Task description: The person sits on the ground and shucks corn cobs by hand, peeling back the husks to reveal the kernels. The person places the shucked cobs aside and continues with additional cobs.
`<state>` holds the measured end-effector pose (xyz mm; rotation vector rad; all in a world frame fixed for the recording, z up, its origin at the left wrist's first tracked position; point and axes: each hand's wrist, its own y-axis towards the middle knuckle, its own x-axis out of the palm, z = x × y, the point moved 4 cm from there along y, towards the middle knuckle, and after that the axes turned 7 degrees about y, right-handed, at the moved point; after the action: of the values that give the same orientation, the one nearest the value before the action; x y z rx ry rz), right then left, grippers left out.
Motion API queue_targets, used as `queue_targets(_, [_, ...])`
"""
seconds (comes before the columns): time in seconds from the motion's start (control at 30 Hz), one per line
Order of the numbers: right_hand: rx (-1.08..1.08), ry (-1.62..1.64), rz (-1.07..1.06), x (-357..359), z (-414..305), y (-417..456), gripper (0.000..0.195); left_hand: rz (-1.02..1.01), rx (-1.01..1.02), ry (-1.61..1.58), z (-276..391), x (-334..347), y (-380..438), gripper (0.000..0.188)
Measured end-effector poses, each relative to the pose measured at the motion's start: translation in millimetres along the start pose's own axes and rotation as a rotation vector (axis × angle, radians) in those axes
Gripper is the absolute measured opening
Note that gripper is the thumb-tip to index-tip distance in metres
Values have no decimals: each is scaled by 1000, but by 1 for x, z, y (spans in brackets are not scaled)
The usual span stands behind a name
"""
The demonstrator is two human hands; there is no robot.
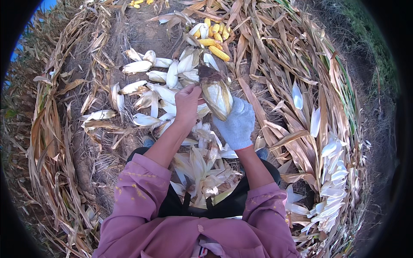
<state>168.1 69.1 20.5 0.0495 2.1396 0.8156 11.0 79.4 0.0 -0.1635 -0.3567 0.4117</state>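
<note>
An ear of corn in its pale, dry husk (218, 96), with brown silk at its upper end, is held up in front of me. My right hand (236, 121), in a light grey knitted glove, grips its lower end. Bare, my left hand (190, 100) has its thumb and fingertips at the ear's left side near the silk; whether they pinch the husk is hard to tell. Several unhusked ears (166, 93) lie in a loose pile beyond and left of my hands. Husked yellow cobs (219, 53) are heaped on the soil farther out.
Stripped husks (200, 171) lie between my legs. Dry corn stalks and leaves (277, 58) form a thick band on the right, with pale husks (334, 183) on it. Another band of dry stalks (51, 129) runs along the left. More yellow cobs (137, 4) lie at the top edge.
</note>
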Motion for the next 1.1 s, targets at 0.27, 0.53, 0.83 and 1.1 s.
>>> queue_targets(0.27, [-25,21,23,-3,4,2,63,-63,166,95,9,3,7,23])
queue_targets(0.53, [11,148,-93,17,12,-11,69,-3,41,-100,-1,-2,7,17])
queue_targets(0.83, [823,1004,-74,39,25,-12,74,-160,-121,-147,-28,15,-12,14])
queue_targets(1.1, [958,1500,41,31,34,-7,46,-349,-80,-53,-18,33,-31,15])
